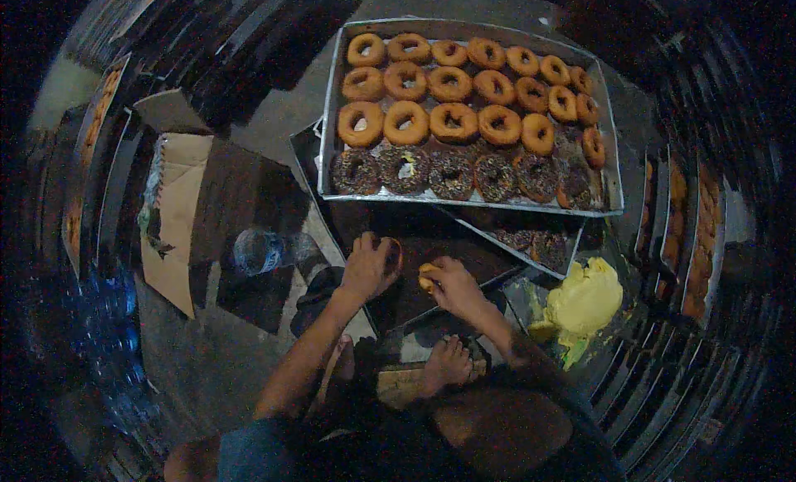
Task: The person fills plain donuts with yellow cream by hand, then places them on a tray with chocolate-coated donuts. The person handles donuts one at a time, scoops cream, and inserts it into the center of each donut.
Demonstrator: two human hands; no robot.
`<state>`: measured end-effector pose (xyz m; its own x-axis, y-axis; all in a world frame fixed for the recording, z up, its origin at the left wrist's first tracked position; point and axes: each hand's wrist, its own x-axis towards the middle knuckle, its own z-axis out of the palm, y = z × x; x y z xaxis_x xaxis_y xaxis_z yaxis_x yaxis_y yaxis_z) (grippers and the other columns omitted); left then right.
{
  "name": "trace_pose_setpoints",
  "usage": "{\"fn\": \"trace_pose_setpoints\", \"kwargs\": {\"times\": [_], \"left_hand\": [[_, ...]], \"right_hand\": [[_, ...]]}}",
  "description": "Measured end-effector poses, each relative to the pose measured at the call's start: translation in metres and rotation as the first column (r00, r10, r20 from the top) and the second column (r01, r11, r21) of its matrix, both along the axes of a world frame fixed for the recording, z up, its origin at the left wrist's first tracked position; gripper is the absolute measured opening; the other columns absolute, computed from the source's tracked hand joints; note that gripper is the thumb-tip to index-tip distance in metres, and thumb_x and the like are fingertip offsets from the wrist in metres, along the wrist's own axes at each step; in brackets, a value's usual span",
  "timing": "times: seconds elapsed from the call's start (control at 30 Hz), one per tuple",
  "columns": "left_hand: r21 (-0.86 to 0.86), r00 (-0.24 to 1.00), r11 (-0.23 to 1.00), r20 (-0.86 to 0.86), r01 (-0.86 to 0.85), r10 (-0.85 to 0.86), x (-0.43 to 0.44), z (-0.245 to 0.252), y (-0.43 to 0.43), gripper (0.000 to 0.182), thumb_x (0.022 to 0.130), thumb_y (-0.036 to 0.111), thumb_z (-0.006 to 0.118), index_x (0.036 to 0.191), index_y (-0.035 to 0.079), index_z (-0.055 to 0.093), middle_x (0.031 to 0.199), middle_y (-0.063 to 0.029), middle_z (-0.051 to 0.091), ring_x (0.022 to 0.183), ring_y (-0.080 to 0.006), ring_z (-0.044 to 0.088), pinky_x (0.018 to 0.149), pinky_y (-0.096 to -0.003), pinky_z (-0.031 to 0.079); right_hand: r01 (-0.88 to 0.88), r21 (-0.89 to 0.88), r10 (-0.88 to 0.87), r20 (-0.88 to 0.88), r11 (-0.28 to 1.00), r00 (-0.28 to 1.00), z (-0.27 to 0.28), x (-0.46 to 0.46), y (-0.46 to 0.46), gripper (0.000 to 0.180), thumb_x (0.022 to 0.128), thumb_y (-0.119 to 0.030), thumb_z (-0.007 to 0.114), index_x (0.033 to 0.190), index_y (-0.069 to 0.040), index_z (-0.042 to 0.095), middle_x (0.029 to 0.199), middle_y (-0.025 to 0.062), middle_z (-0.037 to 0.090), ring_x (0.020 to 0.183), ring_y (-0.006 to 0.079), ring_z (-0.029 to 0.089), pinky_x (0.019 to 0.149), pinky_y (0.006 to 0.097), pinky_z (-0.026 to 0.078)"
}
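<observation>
My left hand (368,267) grips what looks like a doughnut (398,255), dark and seen mostly edge-on, partly covered by the fingers. A small golden-brown piece (426,277), perhaps dough or part of a doughnut, is pinched in my right hand (457,287). Both hands are above a dark tray (413,298). Beyond them, a metal tray (472,203) carries rows of plain ring doughnuts (452,122), with a front row of dark doughnuts with sprinkles (452,176). Under its right side, another tray (573,248) holds more dark doughnuts (548,248).
A mound of pale yellow cream or spread (586,297) lies right of my right hand. An open cardboard box (177,214) and a clear plastic bottle (258,253) are at left. Racked trays with doughnuts (699,245) stand at right, more stacked trays (659,382) below them.
</observation>
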<state>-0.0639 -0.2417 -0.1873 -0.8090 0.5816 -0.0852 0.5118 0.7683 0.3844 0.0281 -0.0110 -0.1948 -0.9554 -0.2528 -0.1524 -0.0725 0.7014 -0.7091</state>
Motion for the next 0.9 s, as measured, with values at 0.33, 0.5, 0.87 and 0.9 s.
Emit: {"fn": "trace_pose_setpoints", "kwargs": {"times": [0.33, 0.5, 0.87, 0.9], "left_hand": [[-0.118, 0.791, 0.993, 0.607, -0.008, 0.078, -0.037, 0.026, 0.022, 0.065, 0.081, 0.035, 0.072, 0.135, 0.005, 0.050, 0.134, -0.0223, 0.051, 0.119, -0.0358, 0.058, 0.088, -0.0484, 0.055], [0.427, 0.207, 0.712, 0.902, -0.558, -0.378, -0.049, 0.076, 0.003, 0.067, 0.085, 0.029, 0.058, 0.145, 0.005, 0.039, 0.137, -0.0154, 0.053, 0.118, -0.0255, 0.061, 0.089, -0.0438, 0.058], [0.380, 0.129, 0.518, 0.881, -0.766, -0.455, -0.079, 0.135, 0.017, 0.072, 0.077, 0.029, 0.053, 0.145, 0.008, 0.040, 0.140, -0.0123, 0.048, 0.111, -0.0289, 0.060, 0.082, -0.0423, 0.061], [0.455, 0.130, 0.504, 0.823, -0.735, -0.554, -0.081, 0.136, 0.017, 0.072, 0.076, 0.029, 0.054, 0.144, 0.008, 0.042, 0.142, -0.0110, 0.047, 0.110, -0.0282, 0.059, 0.081, -0.0409, 0.061]], "right_hand": [[0.143, 0.049, -0.148, 0.114, 0.988, 0.982, -0.002, -0.007, -0.005, 0.053, 0.072, -0.016, 0.077, 0.123, -0.015, 0.061, 0.113, 0.0168, 0.058, 0.110, 0.0376, 0.058, 0.095, 0.0477, 0.049], [0.380, -0.185, -0.296, 0.365, 0.906, 0.883, -0.008, -0.017, 0.001, 0.053, 0.071, -0.017, 0.076, 0.122, -0.011, 0.064, 0.117, 0.0197, 0.062, 0.110, 0.0380, 0.060, 0.095, 0.0440, 0.050], [-0.041, 0.220, 0.010, 0.140, 0.975, 0.990, -0.058, -0.014, -0.004, 0.047, 0.076, -0.034, 0.074, 0.116, -0.010, 0.064, 0.121, 0.0171, 0.063, 0.108, 0.0409, 0.061, 0.092, 0.0505, 0.052], [-0.038, 0.244, -0.036, 0.291, 0.969, 0.956, -0.055, -0.014, -0.003, 0.048, 0.076, -0.035, 0.074, 0.116, -0.009, 0.064, 0.123, 0.0172, 0.062, 0.107, 0.0409, 0.061, 0.091, 0.0510, 0.052]]}}
